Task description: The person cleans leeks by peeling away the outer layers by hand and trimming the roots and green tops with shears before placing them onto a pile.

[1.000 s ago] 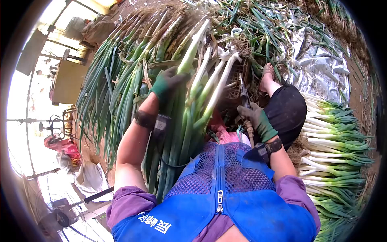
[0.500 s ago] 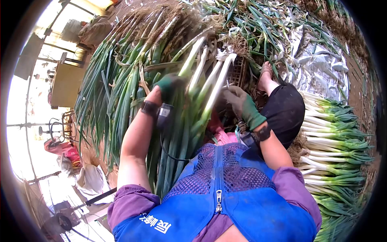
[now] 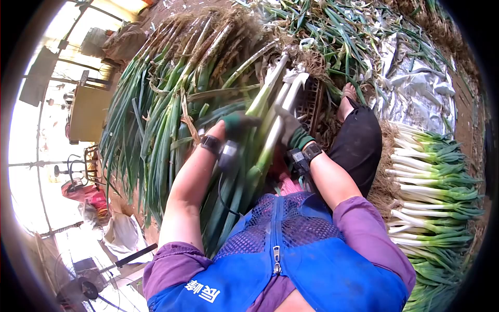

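Observation:
Several peeled green onions (image 3: 275, 132) with white stems lie across the lap, roots pointing away. My left hand (image 3: 240, 125), in a green and grey glove and blurred, is at their left side, its fingers smeared. From the right, my right hand (image 3: 289, 127), gloved too, curls its fingers at the white stems. What lies under its palm is hidden. Left of them spreads a big pile of unpeeled green onions (image 3: 171, 104) with brown roots.
Peeled green onions (image 3: 421, 182) lie in a row at the right. Leaf scraps (image 3: 332, 31) and silvery sheeting (image 3: 416, 88) are at the upper right. A brown crate (image 3: 310, 101) stands beyond my right hand. A fan (image 3: 83, 286) is at the lower left.
My right hand has left the metal-tipped tool it held a second ago and moved left to the onions' white stems. My left hand has moved slightly right and down.

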Available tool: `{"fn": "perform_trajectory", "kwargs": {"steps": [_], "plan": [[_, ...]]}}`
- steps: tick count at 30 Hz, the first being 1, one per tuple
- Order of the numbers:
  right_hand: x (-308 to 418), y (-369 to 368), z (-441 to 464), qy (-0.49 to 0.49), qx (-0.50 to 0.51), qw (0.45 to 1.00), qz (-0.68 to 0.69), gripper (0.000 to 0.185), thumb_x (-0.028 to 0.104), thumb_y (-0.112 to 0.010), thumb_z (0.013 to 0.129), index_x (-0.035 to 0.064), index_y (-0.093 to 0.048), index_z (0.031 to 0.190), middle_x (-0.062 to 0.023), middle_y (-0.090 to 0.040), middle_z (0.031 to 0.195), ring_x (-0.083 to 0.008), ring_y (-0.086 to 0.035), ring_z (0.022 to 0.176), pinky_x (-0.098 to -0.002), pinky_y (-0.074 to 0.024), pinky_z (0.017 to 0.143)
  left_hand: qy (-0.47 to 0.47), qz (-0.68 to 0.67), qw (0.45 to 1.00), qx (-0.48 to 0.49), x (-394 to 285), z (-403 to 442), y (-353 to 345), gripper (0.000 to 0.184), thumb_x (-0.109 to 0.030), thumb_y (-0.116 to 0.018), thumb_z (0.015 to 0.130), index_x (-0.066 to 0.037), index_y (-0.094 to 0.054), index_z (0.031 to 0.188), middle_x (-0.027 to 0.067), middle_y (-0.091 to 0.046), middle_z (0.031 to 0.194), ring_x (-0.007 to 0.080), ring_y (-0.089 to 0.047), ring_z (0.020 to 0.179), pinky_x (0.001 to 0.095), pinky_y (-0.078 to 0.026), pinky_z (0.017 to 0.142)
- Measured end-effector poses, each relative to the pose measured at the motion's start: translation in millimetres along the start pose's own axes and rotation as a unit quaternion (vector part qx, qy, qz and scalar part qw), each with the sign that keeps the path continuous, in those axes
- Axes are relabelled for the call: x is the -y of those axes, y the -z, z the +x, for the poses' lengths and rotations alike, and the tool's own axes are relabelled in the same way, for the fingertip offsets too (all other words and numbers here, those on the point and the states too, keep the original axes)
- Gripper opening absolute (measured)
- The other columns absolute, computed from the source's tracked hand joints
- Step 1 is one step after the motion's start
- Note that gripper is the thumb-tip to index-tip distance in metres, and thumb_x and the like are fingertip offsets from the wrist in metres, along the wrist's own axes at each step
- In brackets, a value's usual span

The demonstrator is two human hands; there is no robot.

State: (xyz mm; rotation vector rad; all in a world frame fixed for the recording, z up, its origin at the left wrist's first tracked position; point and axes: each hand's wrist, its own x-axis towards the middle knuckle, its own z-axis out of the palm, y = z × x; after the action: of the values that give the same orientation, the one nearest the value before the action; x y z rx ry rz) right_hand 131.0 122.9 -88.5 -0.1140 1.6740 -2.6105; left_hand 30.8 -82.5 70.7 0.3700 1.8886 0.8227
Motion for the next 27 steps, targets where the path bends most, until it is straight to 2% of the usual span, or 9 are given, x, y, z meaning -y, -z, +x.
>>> {"fn": "perform_trajectory", "kwargs": {"steps": [1, 3, 7, 8, 10, 13, 19, 21, 27], "plan": [[0.0, -10.2, 6.5, -0.017, -0.032, 0.99, 0.139, 0.051, 0.034, -0.061, 0.097, -0.0025, -0.052, 0.131, -0.0132, -0.064, 0.121, -0.0237, -0.062, 0.111, -0.0356, -0.0491, 0.101, 0.055, -0.019, 0.998, -0.023, -28.4, -19.8, -5.3, 0.031, -0.019, -0.063, 0.093, -0.007, -0.07, 0.121, 0.0096, -0.071, 0.115, 0.0166, -0.067, 0.104, 0.0311, -0.05, 0.094], [95.9, -52.5, -6.9, -0.13, -0.047, 0.888, 0.438, 0.052, 0.042, -0.056, 0.1, -0.0008, -0.054, 0.129, -0.0148, -0.065, 0.117, -0.0261, -0.063, 0.109, -0.0389, -0.0519, 0.097, 0.113, -0.162, 0.979, -0.059, -50.0, -44.4, -7.9, 0.03, -0.005, -0.06, 0.091, -0.006, -0.069, 0.119, 0.0122, -0.07, 0.109, 0.0232, -0.067, 0.1, 0.0348, -0.052, 0.093], [138.9, -64.3, -7.5, -0.101, -0.037, 0.946, 0.304, 0.055, 0.045, -0.066, 0.092, 0.0018, -0.053, 0.125, -0.017, -0.066, 0.109, -0.0287, -0.066, 0.101, -0.0431, -0.0555, 0.089, -0.272, 0.156, 0.948, -0.051, -45.9, -88.4, 5.8, 0.032, 0.005, -0.052, 0.091, -0.002, -0.067, 0.118, 0.012, -0.065, 0.109, 0.0264, -0.064, 0.107, 0.0365, -0.051, 0.095], [153.1, -68.8, -12.5, -0.088, -0.061, 0.95, 0.292, 0.054, 0.042, -0.065, 0.093, 0.0007, -0.053, 0.126, -0.0174, -0.064, 0.109, -0.0304, -0.065, 0.101, -0.0449, -0.0549, 0.089, -0.206, 0.074, 0.974, -0.055, -63.6, -104.8, -3.4, 0.033, 0.006, -0.051, 0.09, -0.003, -0.067, 0.118, 0.0123, -0.065, 0.11, 0.0262, -0.064, 0.108, 0.0359, -0.051, 0.095], [168.7, -82.3, -23.4, -0.083, -0.074, 0.912, 0.395, 0.056, 0.042, -0.067, 0.091, 0.0001, -0.053, 0.126, -0.0168, -0.064, 0.108, -0.0305, -0.065, 0.1, -0.0452, -0.0543, 0.09, -0.301, 0.154, 0.939, -0.071, -66.0, -115.8, -6.3, 0.029, -0.001, -0.058, 0.089, -0.002, -0.067, 0.117, 0.0099, -0.066, 0.106, 0.0197, -0.065, 0.099, 0.0316, -0.053, 0.089], [151.8, -74.5, -27.9, -0.068, -0.054, 0.888, 0.452, 0.057, 0.043, -0.07, 0.088, 0.0028, -0.054, 0.126, -0.0147, -0.064, 0.106, -0.0318, -0.064, 0.099, -0.0464, -0.0534, 0.092, -0.049, -0.054, 0.98, -0.183, -72.7, -127.7, -13.7, 0.032, -0.012, -0.066, 0.088, -0.001, -0.066, 0.117, 0.0062, -0.068, 0.1, 0.0134, -0.065, 0.088, 0.0278, -0.053, 0.08], [148.2, -60.2, -34.4, -0.049, -0.036, 0.896, 0.439, 0.055, 0.042, -0.078, 0.082, 0.0086, -0.056, 0.12, -0.0101, -0.063, 0.104, -0.0304, -0.063, 0.097, -0.0485, -0.0554, 0.085, -0.132, -0.128, 0.931, -0.314, -69.8, -168.8, -3.0, 0.04, -0.033, -0.071, 0.09, -0.001, -0.067, 0.114, 0.0023, -0.068, 0.097, 0.0133, -0.062, 0.086, 0.0276, -0.048, 0.083], [143.0, -61.8, -31.7, -0.037, -0.041, 0.913, 0.403, 0.068, 0.054, -0.071, 0.084, -0.0026, -0.057, 0.12, -0.0213, -0.066, 0.112, -0.0356, -0.065, 0.105, -0.048, -0.0528, 0.095, -0.127, -0.151, 0.927, -0.318, -64.3, -175.5, -0.6, 0.04, -0.035, -0.07, 0.09, -0.001, -0.068, 0.11, 0.0065, -0.069, 0.1, 0.0163, -0.064, 0.088, 0.0278, -0.049, 0.084], [158.7, -73.5, -38.0, -0.068, -0.033, 0.916, 0.395, 0.069, 0.055, -0.072, 0.082, -0.0024, -0.059, 0.117, -0.0173, -0.066, 0.104, -0.0315, -0.065, 0.095, -0.0439, -0.0543, 0.089, -0.172, -0.22, 0.949, -0.147, -81.7, -185.3, -19.5, 0.041, -0.022, -0.068, 0.084, 0.001, -0.063, 0.117, 0.0115, -0.068, 0.102, 0.0181, -0.066, 0.088, 0.0293, -0.05, 0.083]]}}
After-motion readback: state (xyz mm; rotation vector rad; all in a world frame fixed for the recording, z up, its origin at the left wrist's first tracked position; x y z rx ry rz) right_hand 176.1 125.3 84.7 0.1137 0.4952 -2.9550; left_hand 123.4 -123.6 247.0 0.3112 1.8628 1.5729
